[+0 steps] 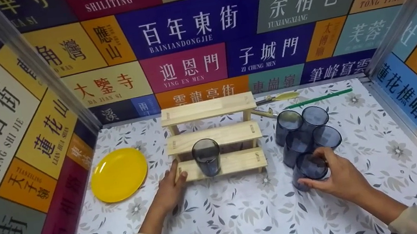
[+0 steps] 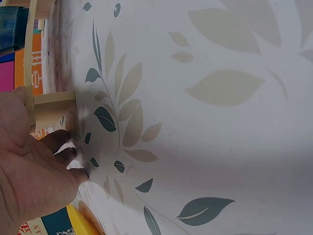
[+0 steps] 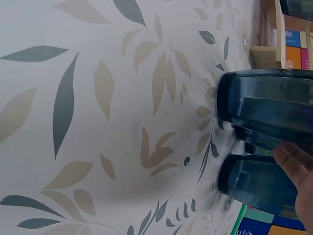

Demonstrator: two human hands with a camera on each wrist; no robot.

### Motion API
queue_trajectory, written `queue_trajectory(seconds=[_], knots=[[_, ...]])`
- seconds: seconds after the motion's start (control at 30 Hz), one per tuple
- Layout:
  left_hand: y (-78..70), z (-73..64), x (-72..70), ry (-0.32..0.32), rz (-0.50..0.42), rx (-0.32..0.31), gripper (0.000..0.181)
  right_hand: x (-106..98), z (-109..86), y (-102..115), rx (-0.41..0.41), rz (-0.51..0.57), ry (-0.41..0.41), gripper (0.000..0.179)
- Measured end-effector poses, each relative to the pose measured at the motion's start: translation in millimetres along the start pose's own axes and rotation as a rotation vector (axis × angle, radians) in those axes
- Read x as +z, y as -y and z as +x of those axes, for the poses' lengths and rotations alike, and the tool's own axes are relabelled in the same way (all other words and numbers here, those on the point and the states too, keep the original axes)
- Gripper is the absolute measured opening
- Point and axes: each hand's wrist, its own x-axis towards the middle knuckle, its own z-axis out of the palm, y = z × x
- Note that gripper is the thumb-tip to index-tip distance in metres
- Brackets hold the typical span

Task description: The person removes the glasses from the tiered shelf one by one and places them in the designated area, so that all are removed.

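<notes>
A three-tier wooden rack point(image 1: 207, 111) stands in the middle, with a dark translucent tumbler point(image 1: 207, 162) on its lowest step. My left hand point(image 1: 169, 187) holds the left end of that step, thumb at its front edge; in the left wrist view the other fingers point(image 2: 58, 142) hang beside the rack's end. On the right, several blue-grey tumblers point(image 1: 297, 143) stand close together. My right hand point(image 1: 341, 178) grips the front tumbler point(image 1: 303, 179) between thumb and fingers. The right wrist view shows this tumbler point(image 3: 264, 98) upright; whether its base touches the table is unclear.
A yellow plate point(image 1: 118, 174) lies to the left of the rack. Behind the tumblers are a green stick point(image 1: 320, 98) and a yellow-tipped utensil point(image 1: 285, 96). Printed panels point(image 1: 191, 21) wall in the back and sides of the floral-covered table point(image 1: 223, 221).
</notes>
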Motion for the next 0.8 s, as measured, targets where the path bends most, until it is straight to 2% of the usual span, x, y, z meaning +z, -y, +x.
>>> queue_trajectory(seconds=[0.13,0.27,0.53,0.8], knots=[[0.4,-1.1,-0.1,0.006,0.007,0.003,0.071,-4,1.4,2,0.01,-0.001,0.015,0.09],[0.4,-1.3,0.3,0.007,0.002,-0.006,0.071,-10,5.9,3,-0.004,0.001,-0.005,0.088],[1.4,0.7,0.7,0.0,0.0,0.002,0.07,-20,24.4,4,-0.086,0.005,-0.096,0.081],[2.3,2.1,-0.7,-0.001,-0.001,0.01,0.071,-22,52.7,13,-0.168,-0.063,-0.093,0.075]])
